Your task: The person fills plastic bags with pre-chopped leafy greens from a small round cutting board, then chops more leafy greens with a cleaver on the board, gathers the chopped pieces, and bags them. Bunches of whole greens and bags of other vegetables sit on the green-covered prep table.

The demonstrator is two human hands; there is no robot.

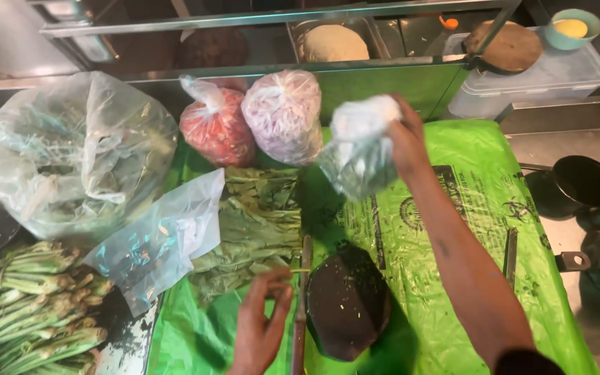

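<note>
Bare green sheet [480, 208] at right leaves passing room; tied bags [282, 114] block the far side, leafy greens [258, 229] and probably a knife [303, 305] the middle.

commercial kitchen: steel counter [279, 17], bagged vegetables [217, 128], chopping block [347, 302]
</note>
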